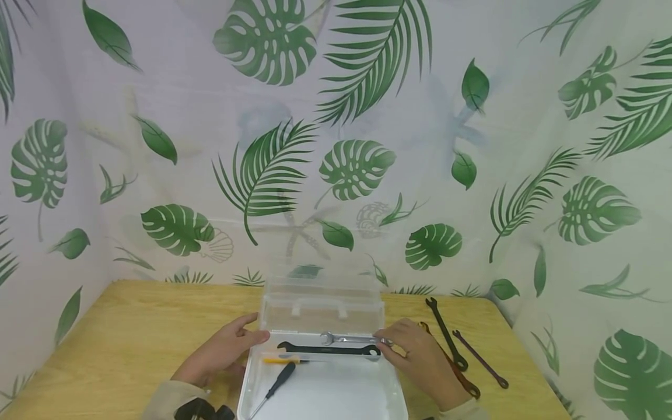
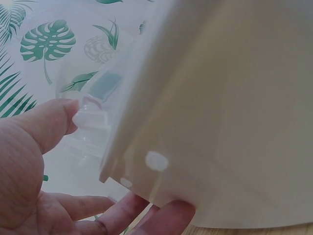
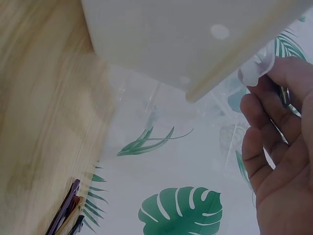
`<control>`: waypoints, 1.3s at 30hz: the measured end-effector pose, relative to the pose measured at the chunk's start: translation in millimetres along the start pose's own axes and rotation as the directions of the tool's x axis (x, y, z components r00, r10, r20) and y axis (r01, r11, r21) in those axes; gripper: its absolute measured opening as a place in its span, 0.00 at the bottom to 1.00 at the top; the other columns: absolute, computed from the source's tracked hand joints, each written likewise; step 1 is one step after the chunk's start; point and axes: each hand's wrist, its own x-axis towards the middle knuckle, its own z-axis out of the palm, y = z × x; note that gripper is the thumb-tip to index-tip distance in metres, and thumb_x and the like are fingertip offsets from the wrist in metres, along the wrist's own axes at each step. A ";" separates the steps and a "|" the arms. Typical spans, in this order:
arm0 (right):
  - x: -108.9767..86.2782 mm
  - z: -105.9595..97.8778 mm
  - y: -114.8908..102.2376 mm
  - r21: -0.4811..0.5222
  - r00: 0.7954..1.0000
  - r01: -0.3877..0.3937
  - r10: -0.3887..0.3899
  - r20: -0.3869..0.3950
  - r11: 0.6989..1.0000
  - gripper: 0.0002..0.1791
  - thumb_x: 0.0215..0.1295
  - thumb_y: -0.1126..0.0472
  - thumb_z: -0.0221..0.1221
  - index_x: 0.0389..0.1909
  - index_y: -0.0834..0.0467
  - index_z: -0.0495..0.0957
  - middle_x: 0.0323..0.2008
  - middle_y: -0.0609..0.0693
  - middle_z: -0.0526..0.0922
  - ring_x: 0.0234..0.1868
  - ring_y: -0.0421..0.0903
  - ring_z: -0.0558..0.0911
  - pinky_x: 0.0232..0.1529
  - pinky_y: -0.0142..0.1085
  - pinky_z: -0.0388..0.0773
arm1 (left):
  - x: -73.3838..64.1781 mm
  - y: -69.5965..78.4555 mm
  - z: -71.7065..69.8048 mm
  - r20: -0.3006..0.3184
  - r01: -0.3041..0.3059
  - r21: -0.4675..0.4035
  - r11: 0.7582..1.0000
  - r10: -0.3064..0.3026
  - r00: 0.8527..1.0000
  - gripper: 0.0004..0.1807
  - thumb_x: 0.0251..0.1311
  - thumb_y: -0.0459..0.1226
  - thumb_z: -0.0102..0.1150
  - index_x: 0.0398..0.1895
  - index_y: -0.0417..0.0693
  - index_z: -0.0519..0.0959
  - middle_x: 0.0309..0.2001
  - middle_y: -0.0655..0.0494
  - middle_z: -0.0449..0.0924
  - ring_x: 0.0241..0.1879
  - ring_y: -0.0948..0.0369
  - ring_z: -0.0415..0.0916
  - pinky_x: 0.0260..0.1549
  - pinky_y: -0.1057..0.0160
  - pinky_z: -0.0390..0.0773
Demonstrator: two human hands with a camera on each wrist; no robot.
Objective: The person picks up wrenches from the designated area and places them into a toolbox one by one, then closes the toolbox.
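A white plastic box (image 1: 346, 396) stands at the front of the table, its clear lid (image 1: 322, 312) tipped back. At its rear left corner my left hand (image 1: 226, 345) grips the wall, thumb at the rim and fingers outside. My right hand (image 1: 417, 359) pinches one end of a silver wrench (image 1: 352, 339) at the rear right corner, the wrench lying across the back of the box. A black wrench (image 1: 331, 350) runs parallel in front of it. Inside are a yellow-handled tool (image 1: 280, 361), partly overlapped, and a black-handled screwdriver (image 1: 280, 378) lying aslant.
Right of the box, on the wooden table (image 1: 173, 315), lie a black wrench (image 1: 446, 332), a purple wrench (image 1: 480, 359) and a reddish-brown wrench (image 1: 466, 382), the last partly behind my right hand. A leaf-patterned curtain (image 1: 367, 245) hangs behind the table.
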 end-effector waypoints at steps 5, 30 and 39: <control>3.0 1.1 -3.4 0.004 0.999 0.038 -0.038 -0.002 0.999 0.12 0.54 0.63 0.76 0.40 0.51 0.89 0.35 0.38 0.88 0.37 0.37 0.81 0.37 0.33 0.80 | -1.3 1.0 0.0 -0.016 0.012 0.003 1.000 -0.012 1.000 0.46 0.66 0.54 0.67 0.80 0.43 0.59 0.56 0.41 0.78 0.53 0.47 0.81 0.39 0.42 0.88; 32.6 15.9 -27.3 0.055 0.976 -0.029 0.017 0.215 0.998 0.08 0.65 0.58 0.71 0.45 0.51 0.88 0.35 0.38 0.85 0.36 0.34 0.80 0.34 0.29 0.79 | -3.1 8.1 3.2 -0.040 0.034 0.038 0.999 -0.032 0.999 0.47 0.64 0.56 0.68 0.79 0.45 0.61 0.58 0.42 0.78 0.54 0.45 0.81 0.39 0.42 0.88; 36.4 16.5 -30.8 0.044 0.903 -0.254 0.220 0.370 0.966 0.13 0.70 0.53 0.67 0.52 0.51 0.86 0.44 0.41 0.87 0.43 0.36 0.82 0.44 0.36 0.84 | -2.5 7.9 3.4 -0.051 0.050 0.049 0.998 -0.048 0.998 0.47 0.64 0.57 0.68 0.79 0.45 0.61 0.60 0.41 0.78 0.56 0.44 0.80 0.40 0.42 0.87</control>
